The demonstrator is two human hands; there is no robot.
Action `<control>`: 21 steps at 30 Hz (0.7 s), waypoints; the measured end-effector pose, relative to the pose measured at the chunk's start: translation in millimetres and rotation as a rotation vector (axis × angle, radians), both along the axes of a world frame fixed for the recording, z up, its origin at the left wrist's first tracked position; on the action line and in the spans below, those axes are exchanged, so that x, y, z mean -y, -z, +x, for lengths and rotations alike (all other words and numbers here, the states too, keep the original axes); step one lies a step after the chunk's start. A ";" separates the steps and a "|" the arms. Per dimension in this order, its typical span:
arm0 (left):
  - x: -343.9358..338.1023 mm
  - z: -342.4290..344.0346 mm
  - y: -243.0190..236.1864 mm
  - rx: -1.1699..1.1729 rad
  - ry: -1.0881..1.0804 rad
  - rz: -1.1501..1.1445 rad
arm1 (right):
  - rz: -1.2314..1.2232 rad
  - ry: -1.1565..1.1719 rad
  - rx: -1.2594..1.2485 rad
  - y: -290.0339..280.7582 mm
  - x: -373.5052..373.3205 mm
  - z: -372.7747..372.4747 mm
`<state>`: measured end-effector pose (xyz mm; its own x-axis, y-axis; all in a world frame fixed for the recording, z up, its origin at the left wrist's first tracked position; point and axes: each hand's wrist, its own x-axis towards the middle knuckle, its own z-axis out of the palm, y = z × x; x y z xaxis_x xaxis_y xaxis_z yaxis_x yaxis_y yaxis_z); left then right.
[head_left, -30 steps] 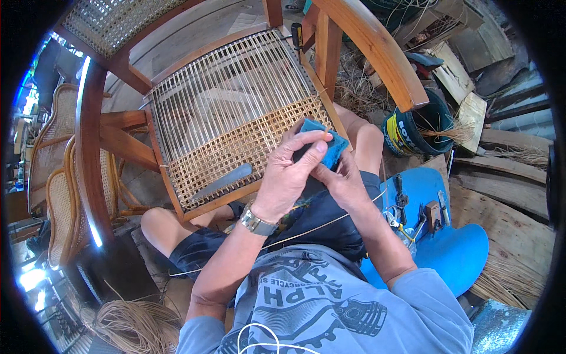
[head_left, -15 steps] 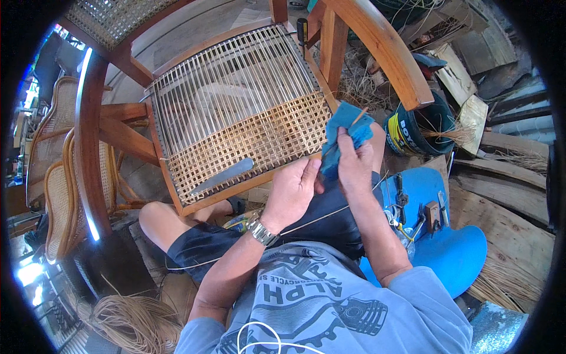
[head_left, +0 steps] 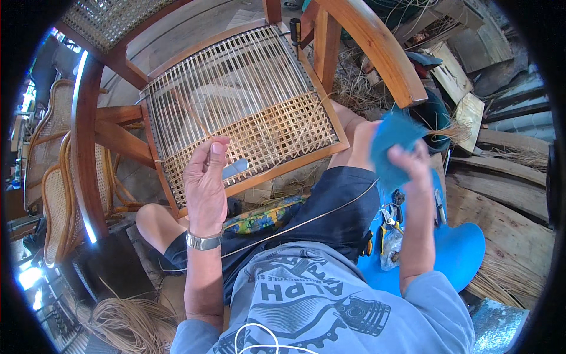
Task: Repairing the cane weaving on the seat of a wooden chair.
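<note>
In front of me is a wooden chair seat frame [head_left: 298,160] strung with pale cane strands. Its near part is woven into a grid [head_left: 277,127]; the far part has only parallel strands [head_left: 206,76]. My left hand [head_left: 206,183] is raised over the near-left edge, thumb and fingers pinched on a thin brown cane strip [head_left: 197,121] that slants up to the left. A flat grey-blue blade-like tool [head_left: 236,169] lies on the weave, partly behind that hand. Off the seat's right side, my right hand [head_left: 413,162], blurred, grips a blue cloth [head_left: 392,144].
A long cane strand [head_left: 300,229] crosses my lap. Pliers [head_left: 389,223] and other tools lie on a blue plastic surface [head_left: 454,259] at right. A screwdriver [head_left: 296,32] stands at the seat's far-right corner. Coiled cane [head_left: 130,318] sits lower left; a dark bucket [head_left: 435,109] stands right.
My hands have moved apart: the left to the left over the seat, the right to the right with the blue cloth. The brown strip no longer lies against the cloth.
</note>
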<state>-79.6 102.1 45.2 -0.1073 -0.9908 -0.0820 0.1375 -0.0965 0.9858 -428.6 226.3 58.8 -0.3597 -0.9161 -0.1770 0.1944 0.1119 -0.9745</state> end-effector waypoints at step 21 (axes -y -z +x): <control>20.1 98.6 -33.6 -0.233 -0.200 -0.087 | 0.166 -0.049 -1.078 43.7 -27.1 -139.5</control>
